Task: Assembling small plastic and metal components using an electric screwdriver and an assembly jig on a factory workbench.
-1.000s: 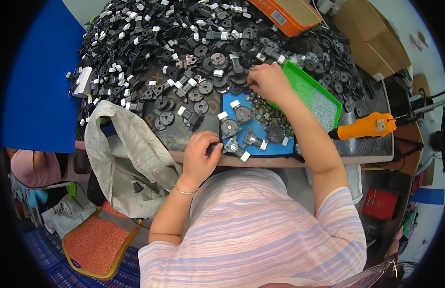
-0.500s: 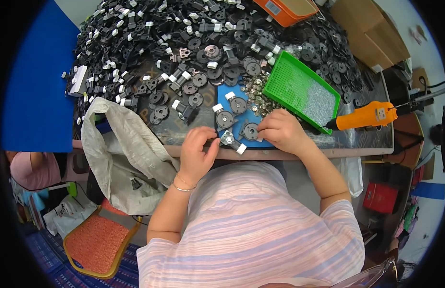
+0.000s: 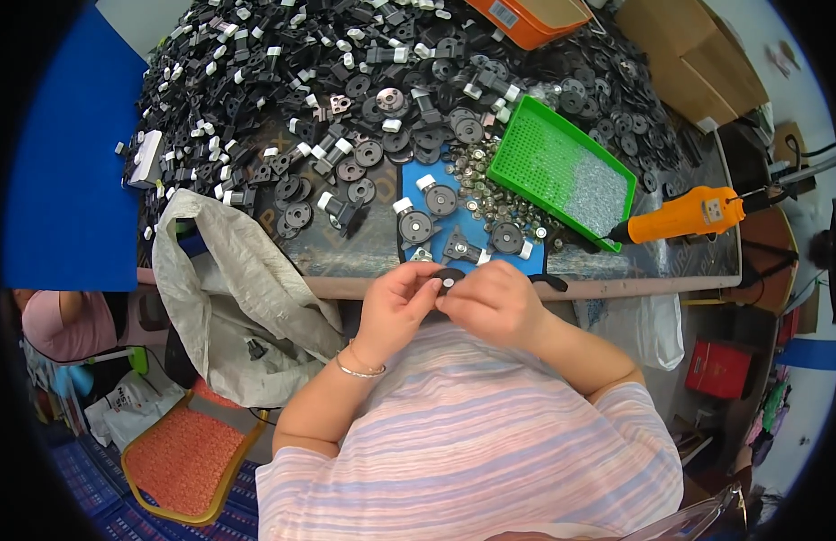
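My left hand [image 3: 402,299] and my right hand [image 3: 496,305] meet just in front of the table's near edge. Between their fingertips they pinch a small black round part [image 3: 448,282] with a pale centre; the fingers hide much of it. Beyond them, on a blue mat [image 3: 443,169], lie black discs fitted to white-ended brackets: an upper assembly [image 3: 440,200], a left assembly [image 3: 416,227] and a right assembly [image 3: 506,239]. A black bracket [image 3: 461,247] without a disc lies between, and another bracket [image 3: 422,255] shows partly behind my left fingers.
Small metal fittings [image 3: 477,171] are heaped beside a green tray [image 3: 523,180] of tiny silvery pieces. An orange power screwdriver [image 3: 679,220] points at the tray's corner. Black parts [image 3: 256,99] pile up at the back left. A whitish sack [image 3: 229,316] hangs at the front left edge.
Both hands have come off the mat and together at the near edge, now with a black round part between them. A disc assembly now lies farther right on the mat.
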`<state>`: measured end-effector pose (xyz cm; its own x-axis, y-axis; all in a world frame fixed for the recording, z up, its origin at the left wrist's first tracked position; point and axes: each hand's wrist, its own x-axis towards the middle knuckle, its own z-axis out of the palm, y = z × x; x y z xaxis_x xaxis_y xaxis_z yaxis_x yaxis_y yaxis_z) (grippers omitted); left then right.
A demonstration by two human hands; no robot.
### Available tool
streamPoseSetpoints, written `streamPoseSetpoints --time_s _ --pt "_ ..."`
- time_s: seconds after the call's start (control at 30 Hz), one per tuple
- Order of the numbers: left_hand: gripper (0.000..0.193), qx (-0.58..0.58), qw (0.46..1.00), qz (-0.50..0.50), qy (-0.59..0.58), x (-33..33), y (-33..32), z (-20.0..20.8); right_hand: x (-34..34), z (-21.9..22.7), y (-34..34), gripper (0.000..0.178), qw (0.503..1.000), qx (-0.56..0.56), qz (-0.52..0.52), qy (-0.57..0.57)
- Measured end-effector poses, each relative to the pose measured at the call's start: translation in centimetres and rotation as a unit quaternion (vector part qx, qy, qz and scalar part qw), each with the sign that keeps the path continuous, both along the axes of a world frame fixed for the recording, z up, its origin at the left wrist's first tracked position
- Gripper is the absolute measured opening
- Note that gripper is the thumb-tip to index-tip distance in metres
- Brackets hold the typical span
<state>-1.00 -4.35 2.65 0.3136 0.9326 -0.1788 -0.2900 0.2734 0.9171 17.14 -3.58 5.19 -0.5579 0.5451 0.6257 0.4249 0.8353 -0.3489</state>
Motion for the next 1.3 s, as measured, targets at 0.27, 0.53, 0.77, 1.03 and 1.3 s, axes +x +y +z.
streamPoseSetpoints --time_s 0.27,0.53,0.77,1.03,1.3 --pt "0.024 0.038 0.988 -0.054 0.14 0.5 0.0 -0.2 0.9 0.3 -0.7 0.048 0.965 -0.246 -0.088 -0.008" --pt "0.033 0.218 0.919 0.07 0.32 -1.3 1.4 1.5 1.5 -0.7 3.3 0.05 0.947 -0.221 -0.202 -0.116" --pt "0.026 0.237 0.913 0.088 0.321 -2.0 1.3 1.0 1.3 0.0 3.6 0.049 0.935 -0.228 -0.209 -0.171" --pt "0.023 0.274 0.899 0.08 0.333 -2.2 1.7 1.3 1.2 0.4 3.9 0.047 0.925 -0.254 -0.191 -0.206" --pt "0.021 0.298 0.886 0.098 0.341 -3.1 1.7 1.8 1.1 1.7 4.9 0.047 0.911 -0.255 -0.187 -0.266"
